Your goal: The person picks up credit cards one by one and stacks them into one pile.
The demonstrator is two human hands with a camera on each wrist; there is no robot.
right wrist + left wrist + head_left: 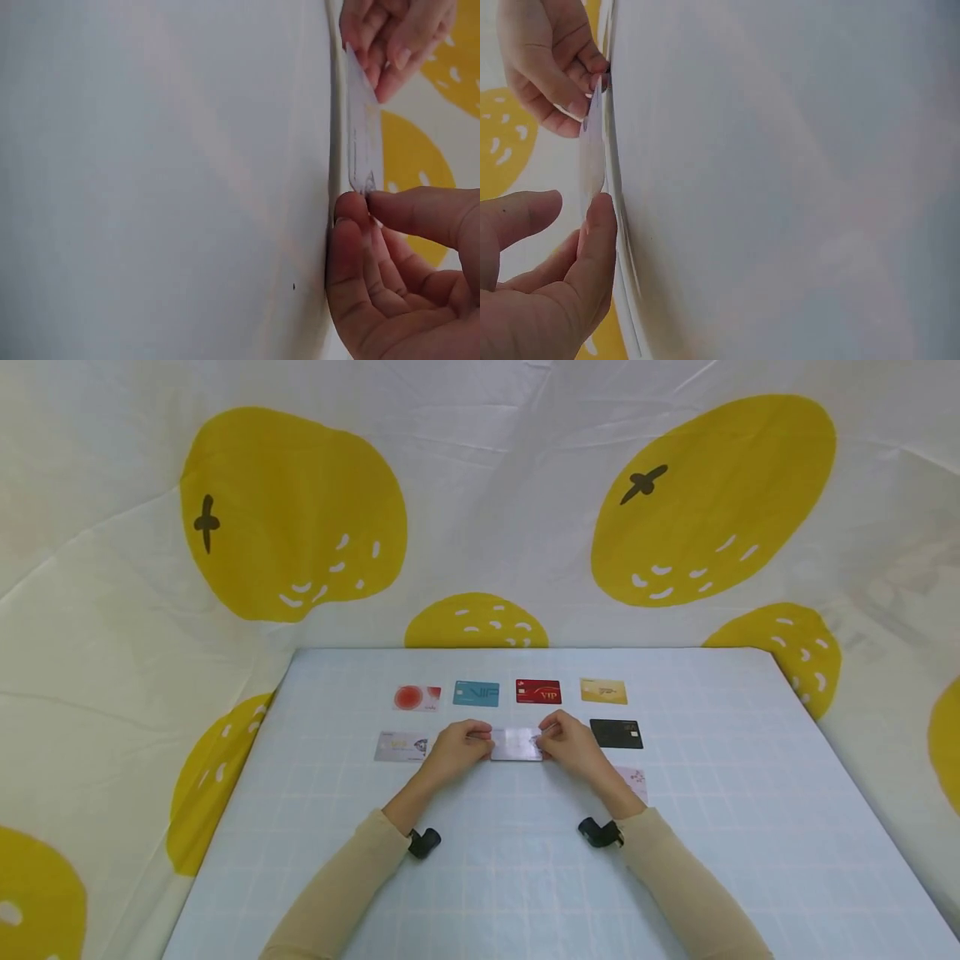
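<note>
A pale silvery card (516, 745) with a small dark drawing at its right end is held level between both hands, close over the table. My right hand (573, 745) pinches its right end between thumb and forefinger; the right wrist view shows the thumb (420, 211) on the card's face (365, 142). At the opposite end, fingertips of my left hand (457, 750) touch the edge. In the left wrist view the left thumb (532, 214) stands apart from the card (592, 150).
Behind lie an orange-red patterned card (417, 697), a blue card (476, 693), a red card (537, 692) and a gold card (603, 691). A silvery card (397, 747) lies left, a black card (617, 734) right. The right forearm partly covers a pinkish card (634, 781).
</note>
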